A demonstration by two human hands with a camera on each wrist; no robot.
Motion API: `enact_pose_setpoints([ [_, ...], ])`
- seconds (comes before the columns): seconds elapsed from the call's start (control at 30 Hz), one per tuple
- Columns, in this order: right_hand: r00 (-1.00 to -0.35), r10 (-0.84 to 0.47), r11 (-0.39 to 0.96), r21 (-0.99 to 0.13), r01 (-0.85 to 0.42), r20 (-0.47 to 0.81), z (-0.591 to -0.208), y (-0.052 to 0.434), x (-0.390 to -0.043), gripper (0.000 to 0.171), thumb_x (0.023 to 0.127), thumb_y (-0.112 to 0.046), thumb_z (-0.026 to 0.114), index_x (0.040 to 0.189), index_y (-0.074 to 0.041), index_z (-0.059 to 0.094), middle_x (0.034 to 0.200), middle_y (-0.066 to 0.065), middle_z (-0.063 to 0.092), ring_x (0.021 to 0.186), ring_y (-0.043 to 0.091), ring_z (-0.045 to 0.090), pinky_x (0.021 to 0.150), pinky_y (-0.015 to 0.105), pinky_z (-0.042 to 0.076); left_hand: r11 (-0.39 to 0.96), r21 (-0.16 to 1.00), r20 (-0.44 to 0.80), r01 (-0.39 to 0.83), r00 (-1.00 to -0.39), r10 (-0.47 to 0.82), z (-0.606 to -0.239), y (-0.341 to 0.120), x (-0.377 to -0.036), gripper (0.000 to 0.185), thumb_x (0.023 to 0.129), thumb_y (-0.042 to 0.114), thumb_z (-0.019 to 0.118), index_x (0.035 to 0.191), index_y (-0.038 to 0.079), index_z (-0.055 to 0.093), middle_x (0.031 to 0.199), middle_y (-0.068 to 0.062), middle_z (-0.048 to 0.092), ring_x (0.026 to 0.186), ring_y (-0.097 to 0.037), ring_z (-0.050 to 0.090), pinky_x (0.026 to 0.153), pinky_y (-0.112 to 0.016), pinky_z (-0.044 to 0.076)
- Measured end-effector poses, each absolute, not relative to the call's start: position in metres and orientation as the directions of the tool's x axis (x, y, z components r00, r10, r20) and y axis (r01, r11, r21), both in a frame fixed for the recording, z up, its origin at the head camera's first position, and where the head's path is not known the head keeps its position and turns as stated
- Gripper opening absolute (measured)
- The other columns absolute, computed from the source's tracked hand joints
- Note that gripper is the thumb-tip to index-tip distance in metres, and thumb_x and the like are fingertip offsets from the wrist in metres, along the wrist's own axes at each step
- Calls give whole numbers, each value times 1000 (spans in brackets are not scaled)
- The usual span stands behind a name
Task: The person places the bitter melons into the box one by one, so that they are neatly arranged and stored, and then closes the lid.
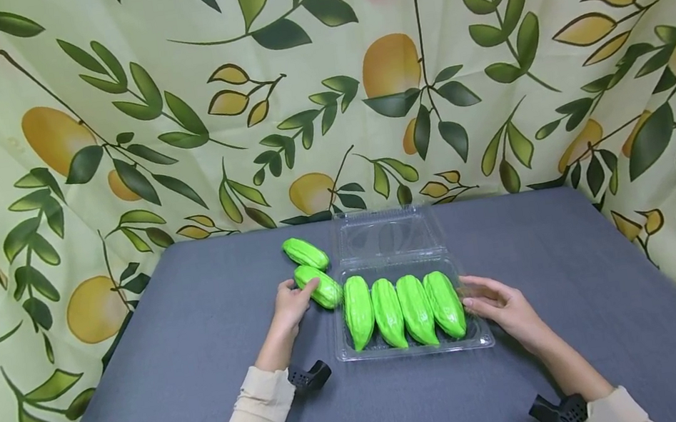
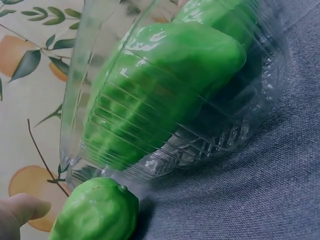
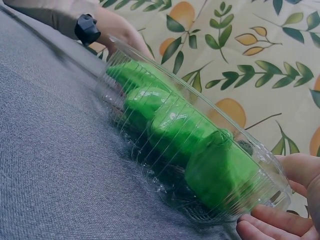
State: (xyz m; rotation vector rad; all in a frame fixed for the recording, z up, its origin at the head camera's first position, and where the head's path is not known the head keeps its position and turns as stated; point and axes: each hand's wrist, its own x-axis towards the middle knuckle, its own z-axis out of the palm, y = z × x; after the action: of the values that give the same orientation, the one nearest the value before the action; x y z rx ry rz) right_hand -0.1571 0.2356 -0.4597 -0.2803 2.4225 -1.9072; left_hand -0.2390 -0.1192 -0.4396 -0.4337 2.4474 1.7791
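Note:
A clear plastic clamshell box [image 1: 416, 351] lies on the table with its lid raised at the back. Several green, ridged, elongated fruits [image 1: 416, 308] stand side by side in it. Left of the box are two more such fruits: a farther one [image 1: 305, 254] and a nearer one [image 1: 326, 292], which my left hand [image 1: 292, 307] reaches over. In the left wrist view, the left thumb [image 2: 27, 207] appears slightly apart from this fruit [image 2: 97, 212]; the other fingers are hidden. My right hand [image 1: 507, 310] holds the box's right side, thumb and fingers at its wall [image 3: 250, 200].
The grey cloth-covered table [image 1: 197, 317] extends around the box on both sides. A curtain [image 1: 322, 98] printed with fruit and leaves hangs behind it. Each wrist wears a black camera mount, such as the left one [image 1: 311, 376].

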Motion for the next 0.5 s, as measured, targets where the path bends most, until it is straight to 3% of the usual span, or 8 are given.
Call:
enact_pose_setpoints([
  [0.2,-978,-180,200,-970,-136,100,-460,236,-158,49,96,-12,58,138,9,42,106,-27,64,96,-10,64,79,12,55,281,920,-226,-273,-955,-191,-440,-116,-242,75,93,27,58,143,-15,22,135,-37,44,124,-43,49,107,-50,43],
  [0.5,-979,-180,210,-969,-133,96,-460,236,-158,49,96,-12,58,138,9,42,107,-27,63,97,-10,63,79,11,55,286,919,-223,-273,-955,-198,-442,-116,-243,72,95,25,58,142,-16,23,133,-36,46,124,-43,50,106,-50,43],
])
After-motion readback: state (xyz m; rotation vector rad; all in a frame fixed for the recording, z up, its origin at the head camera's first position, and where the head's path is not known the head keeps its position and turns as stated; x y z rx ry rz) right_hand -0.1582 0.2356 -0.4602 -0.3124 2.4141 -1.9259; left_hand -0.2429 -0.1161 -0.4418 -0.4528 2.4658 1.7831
